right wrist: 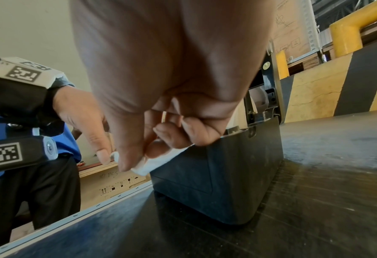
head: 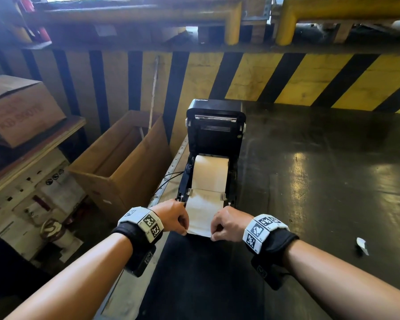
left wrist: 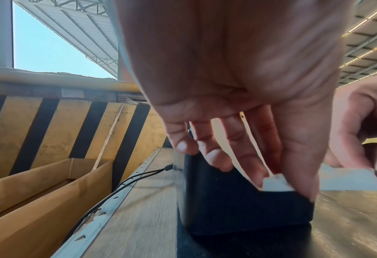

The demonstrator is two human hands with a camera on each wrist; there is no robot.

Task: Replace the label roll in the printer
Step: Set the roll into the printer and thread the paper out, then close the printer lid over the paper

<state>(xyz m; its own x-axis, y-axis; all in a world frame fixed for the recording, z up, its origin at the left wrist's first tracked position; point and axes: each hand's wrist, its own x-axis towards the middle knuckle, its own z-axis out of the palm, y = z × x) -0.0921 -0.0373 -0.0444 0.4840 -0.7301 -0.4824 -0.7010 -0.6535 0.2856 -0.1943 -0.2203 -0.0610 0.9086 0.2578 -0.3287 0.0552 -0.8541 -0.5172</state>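
Observation:
A black label printer [head: 214, 125] stands on the dark table with its lid swung up. A white label roll [head: 210, 173] sits in its bay, and a strip of label paper [head: 203, 213] runs from the roll out over the printer's front edge. My left hand [head: 174, 217] pinches the strip's near left corner [left wrist: 273, 183] between thumb and forefinger. My right hand [head: 226, 224] pinches the near right corner [right wrist: 152, 164]. The printer's black front [right wrist: 216, 176] is just below both hands.
An open cardboard box [head: 123, 162] stands left of the table, with two black cables [left wrist: 121, 185] running along the table's metal edge. A yellow and black striped barrier [head: 286, 77] backs the table. A small white scrap [head: 361, 245] lies at right.

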